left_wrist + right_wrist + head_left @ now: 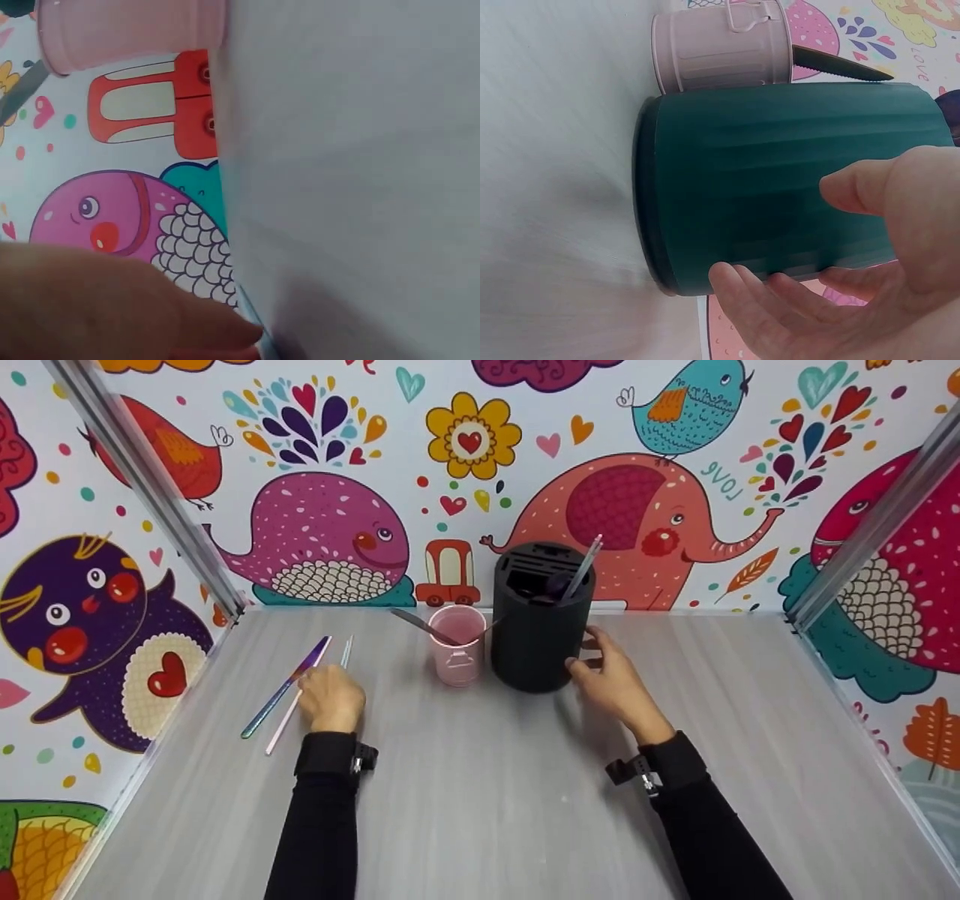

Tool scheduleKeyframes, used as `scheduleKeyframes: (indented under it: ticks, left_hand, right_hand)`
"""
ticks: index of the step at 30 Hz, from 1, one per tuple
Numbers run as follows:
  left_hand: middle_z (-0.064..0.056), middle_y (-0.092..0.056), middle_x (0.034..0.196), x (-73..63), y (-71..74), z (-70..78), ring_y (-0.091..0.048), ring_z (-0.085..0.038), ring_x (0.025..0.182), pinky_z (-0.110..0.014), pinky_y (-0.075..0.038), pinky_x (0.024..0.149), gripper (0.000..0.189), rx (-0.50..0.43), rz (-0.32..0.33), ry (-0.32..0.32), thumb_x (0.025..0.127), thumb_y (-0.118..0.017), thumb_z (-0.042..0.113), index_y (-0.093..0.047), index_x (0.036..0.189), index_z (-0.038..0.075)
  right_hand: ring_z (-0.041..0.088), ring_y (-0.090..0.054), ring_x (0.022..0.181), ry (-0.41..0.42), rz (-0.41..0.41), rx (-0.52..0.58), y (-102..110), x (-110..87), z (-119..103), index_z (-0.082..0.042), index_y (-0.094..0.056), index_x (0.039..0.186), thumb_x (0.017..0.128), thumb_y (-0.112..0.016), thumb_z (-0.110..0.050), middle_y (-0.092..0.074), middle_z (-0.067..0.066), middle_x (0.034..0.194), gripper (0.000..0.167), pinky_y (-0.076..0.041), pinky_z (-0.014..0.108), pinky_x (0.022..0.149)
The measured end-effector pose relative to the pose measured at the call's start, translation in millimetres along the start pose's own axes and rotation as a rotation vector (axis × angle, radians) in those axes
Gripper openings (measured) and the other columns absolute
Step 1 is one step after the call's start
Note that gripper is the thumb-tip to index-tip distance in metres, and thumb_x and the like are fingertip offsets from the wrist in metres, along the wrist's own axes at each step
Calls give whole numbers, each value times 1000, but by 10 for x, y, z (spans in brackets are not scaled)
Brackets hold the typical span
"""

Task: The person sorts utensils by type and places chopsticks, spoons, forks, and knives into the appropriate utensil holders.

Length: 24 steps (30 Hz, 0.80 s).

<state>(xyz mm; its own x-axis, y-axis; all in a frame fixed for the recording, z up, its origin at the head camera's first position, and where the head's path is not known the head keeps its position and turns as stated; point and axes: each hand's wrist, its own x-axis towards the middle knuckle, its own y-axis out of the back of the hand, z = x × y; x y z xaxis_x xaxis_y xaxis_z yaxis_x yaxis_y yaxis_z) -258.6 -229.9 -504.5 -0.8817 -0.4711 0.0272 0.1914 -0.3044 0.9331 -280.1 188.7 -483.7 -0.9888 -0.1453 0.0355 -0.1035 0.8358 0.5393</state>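
My left hand (330,697) is low over the table, its fingers bent down among slim utensils. Beside it lie a long purple-to-blue iridescent utensil (286,687) and a pale pink rod (281,725). Thin pale rods (347,651) stick out behind the hand. Its fingertips are hidden from above; in the left wrist view one finger lies by a thin bluish rod (255,319). My right hand (611,682) rests against the right side of a dark cylindrical utensil holder (536,649), thumb in front and fingers spread along the side.
A small pink bucket (459,667) stands left of the holder, with a serrated knife (844,64) leaning out. A pale handle (585,566) rises from the slotted holder top. Patterned panels (461,495) wall in the grey table (480,810).
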Motion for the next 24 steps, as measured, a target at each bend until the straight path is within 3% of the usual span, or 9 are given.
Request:
scheduleKeyframes:
  ticks: [17,21,24]
  left_hand:
    - [-39,-75,114,7,-50,-7,-75,-56,108,-63,-62,85,28,15,56,-16,101,-54,0,-76,111,-14]
    - [-40,-75,113,-1,-59,28,-74,-56,108,-64,-62,86,30,26,65,-56,102,-51,-2,-76,112,-16]
    - [-39,-75,108,79,-157,-5,-75,-56,101,-63,-62,81,27,17,52,-103,100,-54,-2,-76,108,-15]
  right_hand:
    - [47,-65,138,0,-1,8,-14,10,10,-6,-31,172,108,-64,-21,-55,27,158,74,-57,57,110]
    - [47,-66,136,6,12,-7,-13,2,16,-5,-33,171,107,-65,-21,-57,28,156,73,-57,58,110]
    - [48,-67,135,8,18,-19,-16,-1,21,-4,-33,171,107,-65,-21,-57,28,156,73,-57,59,111]
